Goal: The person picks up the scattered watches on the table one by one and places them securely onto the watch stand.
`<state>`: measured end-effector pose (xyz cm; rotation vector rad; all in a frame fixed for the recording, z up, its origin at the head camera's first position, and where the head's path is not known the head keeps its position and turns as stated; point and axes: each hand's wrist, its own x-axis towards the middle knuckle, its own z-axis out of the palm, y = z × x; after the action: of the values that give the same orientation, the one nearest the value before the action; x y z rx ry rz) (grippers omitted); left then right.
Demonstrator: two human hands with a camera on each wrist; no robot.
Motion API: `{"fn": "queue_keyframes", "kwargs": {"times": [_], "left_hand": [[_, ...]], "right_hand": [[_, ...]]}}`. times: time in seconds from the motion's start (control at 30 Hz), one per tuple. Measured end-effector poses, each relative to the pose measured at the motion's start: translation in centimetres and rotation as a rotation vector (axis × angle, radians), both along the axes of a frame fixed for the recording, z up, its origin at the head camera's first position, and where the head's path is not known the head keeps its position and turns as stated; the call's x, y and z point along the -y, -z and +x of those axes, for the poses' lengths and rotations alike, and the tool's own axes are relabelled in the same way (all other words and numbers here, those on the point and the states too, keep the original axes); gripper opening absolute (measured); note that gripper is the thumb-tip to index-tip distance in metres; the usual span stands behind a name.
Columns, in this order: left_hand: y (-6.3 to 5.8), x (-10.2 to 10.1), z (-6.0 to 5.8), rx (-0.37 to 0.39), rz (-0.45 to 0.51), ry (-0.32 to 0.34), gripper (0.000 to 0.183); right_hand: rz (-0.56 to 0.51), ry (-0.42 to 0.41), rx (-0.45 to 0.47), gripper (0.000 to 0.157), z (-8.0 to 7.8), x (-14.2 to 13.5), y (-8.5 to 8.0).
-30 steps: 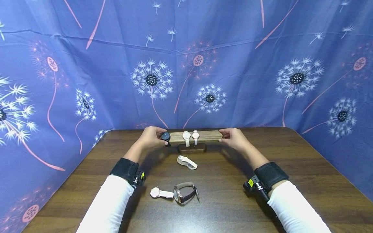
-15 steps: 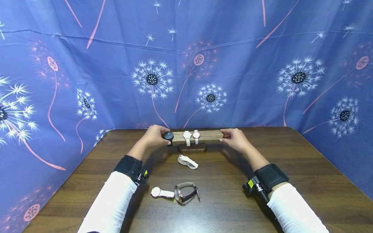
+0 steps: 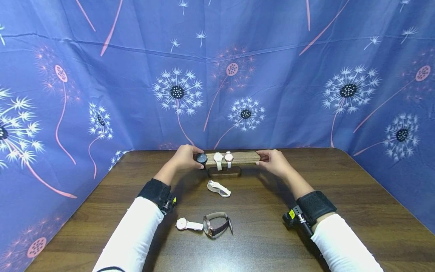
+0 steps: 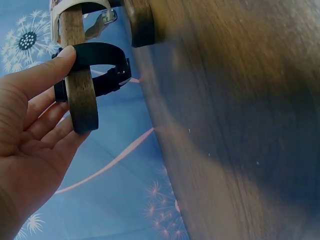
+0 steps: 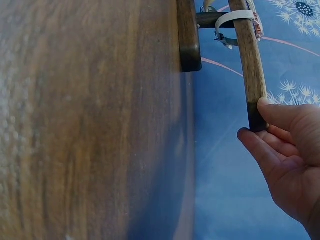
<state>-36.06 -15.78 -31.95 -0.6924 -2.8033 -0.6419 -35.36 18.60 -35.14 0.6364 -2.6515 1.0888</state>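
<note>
A wooden watch stand has a horizontal bar (image 3: 242, 158) on a dark base (image 3: 224, 172) at the table's far side. My left hand (image 3: 183, 156) pinches a black watch (image 3: 201, 158) that is looped around the bar near its left end. In the left wrist view, the thumb lies on the black strap (image 4: 102, 56) and the fingers are behind the bar. My right hand (image 3: 274, 163) holds the bar's right end between thumb and fingers, as the right wrist view also shows. Two white-strapped watches, one white-faced (image 3: 218, 158) and one rose-gold-rimmed (image 3: 229, 157), sit around the bar's middle.
A closed white watch (image 3: 219, 189) lies on the wooden table (image 3: 265, 234) in front of the stand. Nearer, a white-strapped watch (image 3: 190, 225) lies beside a dark brown-strapped watch (image 3: 219, 228). A blue dandelion-print cloth (image 3: 285, 94) hangs behind the table.
My left hand has moved right, and the black watch has slid inward along the bar from its left end. My right hand keeps its hold on the right end.
</note>
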Motion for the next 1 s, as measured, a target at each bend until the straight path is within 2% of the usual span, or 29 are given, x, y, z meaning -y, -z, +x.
{"fn": "queue_keyframes", "kwargs": {"times": [0.83, 1.0], "left_hand": [[-0.3, -1.9, 0.1, -0.074, -0.075, 0.055, 0.056], [-0.2, -1.9, 0.1, -0.058, -0.078, 0.052, 0.057]], "right_hand": [[0.004, 0.003, -0.006, 0.042, 0.0, 0.1, -0.1], [0.013, 0.011, 0.0, 0.043, 0.2, 0.1, -0.1]]}}
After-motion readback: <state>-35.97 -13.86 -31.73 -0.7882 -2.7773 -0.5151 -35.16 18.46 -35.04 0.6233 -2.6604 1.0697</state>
